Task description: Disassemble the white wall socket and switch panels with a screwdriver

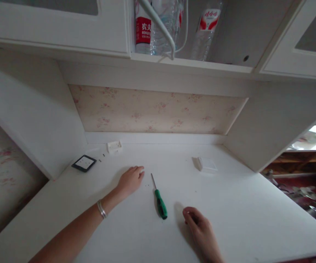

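Observation:
A screwdriver (160, 204) with a green and black handle lies on the white tabletop, its metal shaft pointing away from me. To its left, my left hand (130, 180) rests low over the table, fingers loosely bent and a small gap between thumb and forefinger; I see nothing held there. A few tiny dark bits (147, 185) lie between that hand and the shaft. On the right of the handle is my right hand (199, 224), its thumb and fingertips drawn together. Whatever they may pinch is too small or hidden to make out.
A dark-framed square plate (83, 163) with a white face, small dark pieces (102, 157) and a white open box (114, 146) lie at the back left. Another white square box (207, 164) sits at the back right. Overhead, a cupboard (191, 64) holds plastic bottles (206, 33).

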`<move>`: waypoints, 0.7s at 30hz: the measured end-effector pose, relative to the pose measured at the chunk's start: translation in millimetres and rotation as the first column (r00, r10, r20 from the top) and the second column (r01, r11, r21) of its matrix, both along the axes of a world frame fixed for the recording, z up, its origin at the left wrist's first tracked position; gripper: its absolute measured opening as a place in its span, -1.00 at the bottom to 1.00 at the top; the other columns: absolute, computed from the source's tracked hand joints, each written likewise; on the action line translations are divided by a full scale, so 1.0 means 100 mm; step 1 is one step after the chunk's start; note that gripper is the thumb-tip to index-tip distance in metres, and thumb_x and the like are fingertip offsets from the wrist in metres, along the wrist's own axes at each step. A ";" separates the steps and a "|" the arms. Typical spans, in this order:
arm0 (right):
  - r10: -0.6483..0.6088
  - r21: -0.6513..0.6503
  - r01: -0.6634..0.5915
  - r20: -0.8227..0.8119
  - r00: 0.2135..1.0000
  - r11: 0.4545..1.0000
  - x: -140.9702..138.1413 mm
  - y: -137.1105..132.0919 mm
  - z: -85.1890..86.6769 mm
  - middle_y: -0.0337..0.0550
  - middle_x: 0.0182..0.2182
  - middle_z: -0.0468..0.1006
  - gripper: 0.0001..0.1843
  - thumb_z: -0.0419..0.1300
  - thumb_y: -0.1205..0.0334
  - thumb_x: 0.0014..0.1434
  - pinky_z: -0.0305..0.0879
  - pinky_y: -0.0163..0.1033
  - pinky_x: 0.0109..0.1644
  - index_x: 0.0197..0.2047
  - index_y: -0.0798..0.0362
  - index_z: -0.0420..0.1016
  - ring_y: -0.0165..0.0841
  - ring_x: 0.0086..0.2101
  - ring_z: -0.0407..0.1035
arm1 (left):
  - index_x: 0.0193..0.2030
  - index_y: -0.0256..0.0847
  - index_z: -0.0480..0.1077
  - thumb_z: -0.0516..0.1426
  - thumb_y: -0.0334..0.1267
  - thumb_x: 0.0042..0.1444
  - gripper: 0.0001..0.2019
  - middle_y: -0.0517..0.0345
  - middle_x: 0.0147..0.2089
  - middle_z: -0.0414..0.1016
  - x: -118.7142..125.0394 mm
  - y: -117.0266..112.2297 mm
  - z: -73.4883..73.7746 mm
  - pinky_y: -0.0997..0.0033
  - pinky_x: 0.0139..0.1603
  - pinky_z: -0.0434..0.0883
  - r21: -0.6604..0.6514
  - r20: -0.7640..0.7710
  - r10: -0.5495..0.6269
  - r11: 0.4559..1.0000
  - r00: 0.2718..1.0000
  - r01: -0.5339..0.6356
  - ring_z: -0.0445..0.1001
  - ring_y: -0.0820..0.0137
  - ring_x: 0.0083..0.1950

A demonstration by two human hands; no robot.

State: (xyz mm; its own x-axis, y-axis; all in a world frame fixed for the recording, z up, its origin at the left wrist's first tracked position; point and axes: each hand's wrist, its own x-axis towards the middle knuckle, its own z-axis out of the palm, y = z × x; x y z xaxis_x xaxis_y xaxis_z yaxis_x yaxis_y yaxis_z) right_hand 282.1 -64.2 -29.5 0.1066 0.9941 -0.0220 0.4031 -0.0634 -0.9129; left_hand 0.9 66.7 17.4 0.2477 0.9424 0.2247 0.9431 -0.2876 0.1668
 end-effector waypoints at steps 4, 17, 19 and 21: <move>-0.002 0.023 0.001 0.027 1.000 1.000 -0.05 -0.02 0.06 -0.24 -0.59 0.42 -0.60 0.06 -0.09 0.13 0.14 -0.32 -0.43 -0.30 0.08 0.48 -0.35 -0.51 0.30 | 0.07 -0.03 0.33 -0.14 -0.06 0.27 -0.64 0.15 -0.10 0.53 0.33 -0.59 -0.08 0.39 -0.07 0.33 -0.141 0.274 -0.103 0.979 0.956 0.145 0.49 0.35 -0.14; -0.045 0.041 0.045 0.017 0.999 0.998 -0.13 -0.01 0.08 -0.22 -0.57 0.46 -0.64 0.07 -0.04 0.10 0.15 -0.32 -0.43 -0.31 0.09 0.50 -0.40 -0.53 0.29 | -0.14 -0.05 0.36 -0.08 0.05 0.21 -0.68 0.12 -0.27 0.54 0.63 -0.88 -0.20 0.39 -0.28 0.31 -0.210 0.259 -0.067 0.970 0.964 0.124 0.51 0.28 -0.25; -0.056 -0.004 0.056 -0.064 0.996 0.998 -0.09 0.07 0.12 -0.21 -0.54 0.46 -0.61 0.07 -0.07 0.09 0.14 -0.33 -0.49 -0.30 0.11 0.48 -0.42 -0.55 0.27 | -0.15 -0.05 0.35 -0.04 0.00 0.20 -0.74 0.14 -0.27 0.54 0.61 -0.88 -0.21 0.40 -0.29 0.30 -0.206 0.269 -0.073 0.970 0.960 0.131 0.51 0.29 -0.26; -0.123 -0.027 0.122 -0.043 0.991 0.992 0.00 0.24 0.19 -0.15 -0.45 0.48 -0.57 0.06 -0.10 0.07 0.17 -0.32 -0.51 -0.27 0.11 0.46 -0.41 -0.53 0.29 | -0.14 -0.05 0.36 -0.03 -0.04 0.20 -0.75 0.14 -0.25 0.54 0.59 -0.88 -0.22 0.39 -0.28 0.31 -0.205 0.283 -0.071 0.970 0.957 0.132 0.51 0.28 -0.24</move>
State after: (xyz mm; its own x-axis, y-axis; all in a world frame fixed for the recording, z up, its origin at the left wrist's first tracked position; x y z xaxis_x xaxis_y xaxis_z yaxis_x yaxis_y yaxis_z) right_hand 282.3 -39.9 -10.6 0.2262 0.9726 -0.0537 0.3495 -0.1325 -0.9275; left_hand 59.9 -21.7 -4.1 0.3033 0.9489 0.0877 0.8208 -0.3069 0.4818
